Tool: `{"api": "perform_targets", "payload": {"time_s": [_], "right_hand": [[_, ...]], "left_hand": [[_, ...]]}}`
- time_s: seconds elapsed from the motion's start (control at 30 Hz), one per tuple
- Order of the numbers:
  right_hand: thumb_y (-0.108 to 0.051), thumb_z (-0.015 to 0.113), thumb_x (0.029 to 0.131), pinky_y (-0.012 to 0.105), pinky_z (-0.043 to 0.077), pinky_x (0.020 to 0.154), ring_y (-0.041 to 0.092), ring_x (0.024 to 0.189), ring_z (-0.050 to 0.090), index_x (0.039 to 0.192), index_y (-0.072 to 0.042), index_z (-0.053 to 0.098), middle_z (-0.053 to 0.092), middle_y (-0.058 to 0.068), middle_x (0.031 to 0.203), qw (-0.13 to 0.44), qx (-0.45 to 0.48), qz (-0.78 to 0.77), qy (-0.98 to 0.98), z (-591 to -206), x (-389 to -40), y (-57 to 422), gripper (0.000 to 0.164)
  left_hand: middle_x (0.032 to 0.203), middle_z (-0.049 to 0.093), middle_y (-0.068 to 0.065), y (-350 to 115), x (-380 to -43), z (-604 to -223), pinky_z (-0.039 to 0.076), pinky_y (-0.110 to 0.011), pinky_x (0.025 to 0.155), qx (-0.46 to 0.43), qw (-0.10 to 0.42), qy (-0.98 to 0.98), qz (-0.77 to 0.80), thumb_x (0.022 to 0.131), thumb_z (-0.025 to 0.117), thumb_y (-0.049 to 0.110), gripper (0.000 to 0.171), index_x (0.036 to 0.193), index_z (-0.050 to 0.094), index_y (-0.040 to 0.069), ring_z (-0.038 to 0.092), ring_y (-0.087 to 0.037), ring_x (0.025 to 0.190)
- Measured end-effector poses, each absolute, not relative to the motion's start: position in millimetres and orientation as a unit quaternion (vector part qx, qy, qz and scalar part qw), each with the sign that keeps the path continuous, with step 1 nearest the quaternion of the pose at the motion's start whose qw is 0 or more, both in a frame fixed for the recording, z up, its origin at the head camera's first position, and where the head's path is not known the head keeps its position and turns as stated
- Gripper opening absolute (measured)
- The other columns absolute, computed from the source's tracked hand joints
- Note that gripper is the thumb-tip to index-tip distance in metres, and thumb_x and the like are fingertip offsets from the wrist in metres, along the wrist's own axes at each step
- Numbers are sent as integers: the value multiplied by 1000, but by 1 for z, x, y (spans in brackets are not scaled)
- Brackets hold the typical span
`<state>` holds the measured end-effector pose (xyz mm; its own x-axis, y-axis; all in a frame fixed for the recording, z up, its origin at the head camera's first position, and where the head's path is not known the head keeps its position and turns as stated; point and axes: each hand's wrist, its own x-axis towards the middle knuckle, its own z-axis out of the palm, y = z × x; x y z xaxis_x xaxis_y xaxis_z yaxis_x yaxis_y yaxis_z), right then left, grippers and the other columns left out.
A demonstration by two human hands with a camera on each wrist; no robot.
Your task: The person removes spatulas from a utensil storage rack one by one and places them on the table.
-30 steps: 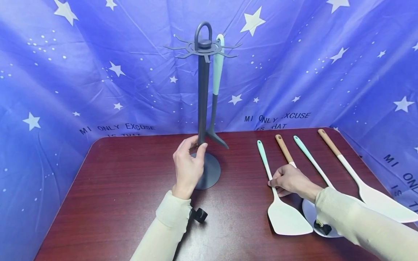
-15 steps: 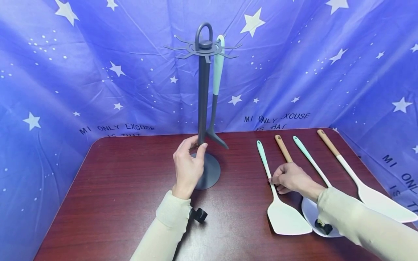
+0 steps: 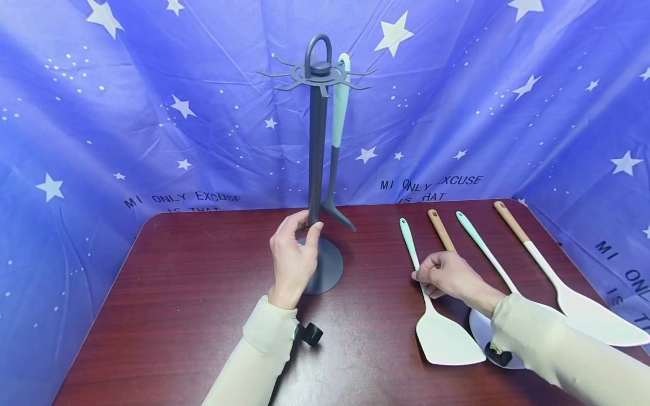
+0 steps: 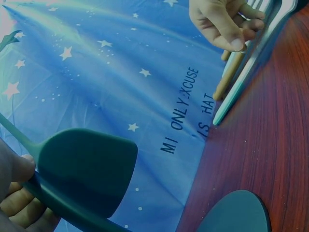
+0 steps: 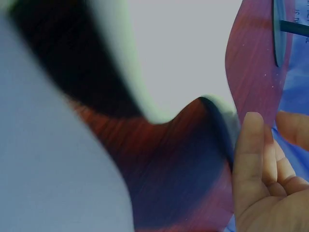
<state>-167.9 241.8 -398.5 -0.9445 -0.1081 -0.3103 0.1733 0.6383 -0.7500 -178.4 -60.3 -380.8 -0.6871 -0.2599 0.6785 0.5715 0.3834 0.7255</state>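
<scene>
My left hand [image 3: 294, 254] grips the dark grey pole [image 3: 317, 152] of a utensil stand, low above its round base [image 3: 332, 268]. A turner [image 3: 340, 113] with a mint handle and dark blade hangs from the stand's hooks; its blade [image 4: 87, 169] is close to my left fingers in the left wrist view. On the table lies a white turner [image 3: 447, 338] with a mint handle. My right hand [image 3: 449, 276] is over its shaft, fingers bent and fingertips right at it. In the right wrist view a gap shows between the fingertips [image 5: 251, 121], with nothing in it.
To the right lie a wooden-handled utensil [image 3: 440, 228], a mint-handled one [image 3: 482, 245] and a wooden-handled white turner [image 3: 594, 310]. My right arm covers parts of them. A blue star-patterned curtain [image 3: 213, 113] stands behind the dark red table [image 3: 178, 316].
My right hand has shifted slightly up along the white turner's shaft, toward its mint handle. The turner lies where it was. My left hand keeps its hold on the pole.
</scene>
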Motion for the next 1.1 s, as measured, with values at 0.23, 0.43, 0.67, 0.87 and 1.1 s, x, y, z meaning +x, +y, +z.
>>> {"api": "perform_targets", "payload": {"time_s": [0.23, 0.43, 0.67, 0.87, 1.1], "right_hand": [[-19, 70, 85, 35, 58, 61, 21, 64, 62, 81, 1, 61, 64, 11, 73, 173, -6, -458, 872, -394, -167, 235, 22], [-16, 69, 86, 36, 58, 62, 23, 65, 63, 84, 2, 61, 66, 14, 75, 179, -29, -476, 860, -385, -165, 229, 19], [-11, 67, 86, 37, 58, 62, 23, 67, 63, 86, 2, 61, 67, 17, 81, 191, -49, -484, 852, -377, -163, 225, 14], [-13, 67, 86, 38, 58, 64, 24, 69, 65, 90, 6, 62, 67, 19, 85, 193, -76, -498, 842, -366, -165, 221, 20], [-18, 69, 87, 39, 58, 66, 26, 72, 66, 92, 5, 60, 64, 16, 79, 199, -90, -510, 832, -351, -167, 216, 25]], "left_hand": [[87, 70, -5, -60, -179, -382, 55, -26, 75, -106, 378, -739, -547, 81, 73, 5, 16, 97, 69, 2, 66, -16, 80], [86, 70, -6, -60, -179, -382, 56, -29, 74, -107, 382, -738, -546, 80, 74, 1, 17, 97, 69, 2, 66, -17, 79], [87, 70, -6, -60, -180, -381, 55, -26, 75, -106, 381, -741, -543, 80, 74, 2, 18, 97, 69, 2, 66, -16, 80], [86, 70, -6, -60, -179, -381, 56, -30, 74, -105, 380, -739, -547, 80, 74, 1, 17, 96, 69, 2, 66, -17, 80], [86, 70, -6, -60, -179, -382, 57, -31, 73, -104, 378, -738, -549, 80, 73, 2, 16, 96, 69, 2, 66, -17, 80]]}}
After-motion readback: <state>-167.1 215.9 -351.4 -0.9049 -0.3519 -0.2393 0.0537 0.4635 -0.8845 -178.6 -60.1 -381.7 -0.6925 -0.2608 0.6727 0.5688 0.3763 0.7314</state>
